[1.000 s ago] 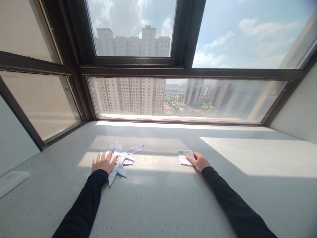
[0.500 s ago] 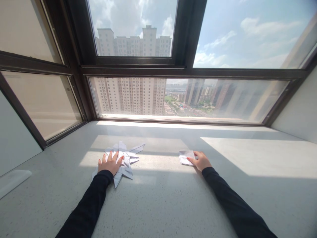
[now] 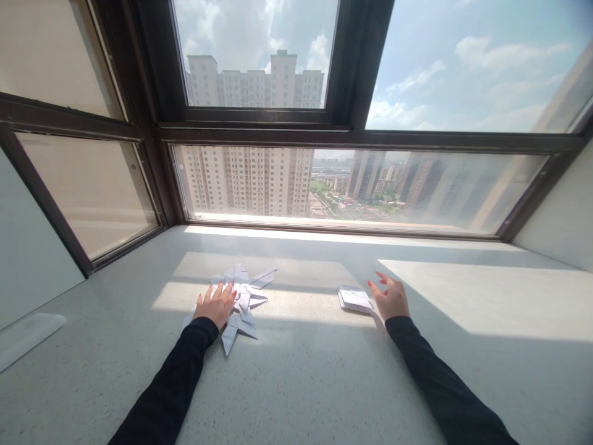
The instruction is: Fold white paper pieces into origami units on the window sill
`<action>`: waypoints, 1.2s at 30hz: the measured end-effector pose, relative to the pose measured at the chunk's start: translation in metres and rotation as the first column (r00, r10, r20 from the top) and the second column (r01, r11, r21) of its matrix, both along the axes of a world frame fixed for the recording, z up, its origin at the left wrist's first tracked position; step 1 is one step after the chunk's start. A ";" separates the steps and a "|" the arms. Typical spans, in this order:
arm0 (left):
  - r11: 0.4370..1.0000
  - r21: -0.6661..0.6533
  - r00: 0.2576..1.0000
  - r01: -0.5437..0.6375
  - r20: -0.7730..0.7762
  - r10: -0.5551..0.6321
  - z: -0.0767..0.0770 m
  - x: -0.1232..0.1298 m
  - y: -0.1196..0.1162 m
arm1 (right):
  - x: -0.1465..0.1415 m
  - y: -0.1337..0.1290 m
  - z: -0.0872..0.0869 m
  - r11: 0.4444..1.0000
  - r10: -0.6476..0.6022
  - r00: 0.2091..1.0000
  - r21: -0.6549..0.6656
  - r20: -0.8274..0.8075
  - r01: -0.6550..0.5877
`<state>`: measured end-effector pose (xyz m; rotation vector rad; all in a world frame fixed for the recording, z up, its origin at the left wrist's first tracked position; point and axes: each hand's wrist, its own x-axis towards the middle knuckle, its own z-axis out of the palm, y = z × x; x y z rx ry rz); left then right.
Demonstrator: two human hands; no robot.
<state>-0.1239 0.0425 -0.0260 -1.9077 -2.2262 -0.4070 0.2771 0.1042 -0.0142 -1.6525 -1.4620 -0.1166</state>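
Observation:
Folded white paper pieces with pointed ends (image 3: 244,302) lie in a loose pile left of centre on the pale speckled sill. My left hand (image 3: 217,304) rests on the pile's left side, palm down, fingers spread. A small rectangular stack of folded white paper (image 3: 354,299) lies right of centre. Just to its right, my right hand (image 3: 390,296) is raised slightly with thumb and fingers apart, holding nothing and not touching the stack.
Dark window frames (image 3: 287,136) rise behind the speckled sill (image 3: 296,383), with tall buildings outside. At the far left edge lies a whitish, flat elongated object (image 3: 32,337). Bands of sunlight cross the sill.
My right hand has let go of the paper stack and moved slightly right, its fingers opening. My left hand has shifted slightly on the pile. The view has shifted a little.

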 end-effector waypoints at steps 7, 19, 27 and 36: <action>0.977 -0.091 0.979 0.193 0.078 -0.186 0.003 0.018 -0.005 | -0.102 -0.009 0.018 0.847 0.518 0.743 -0.374 0.424 -0.377; 0.985 0.101 0.982 -0.137 0.144 0.122 0.041 -0.008 -0.008 | -0.196 0.014 0.030 0.690 0.721 0.477 -0.583 0.502 -0.429; 0.997 0.056 0.987 0.059 0.149 -0.066 0.027 0.013 -0.008 | -0.173 -0.010 0.023 0.642 0.749 0.538 -0.623 0.386 -0.447; 0.948 0.032 0.948 0.317 -0.026 -0.316 0.002 0.048 -0.006 | -0.185 0.005 0.006 0.743 0.604 0.733 -0.554 0.312 -0.376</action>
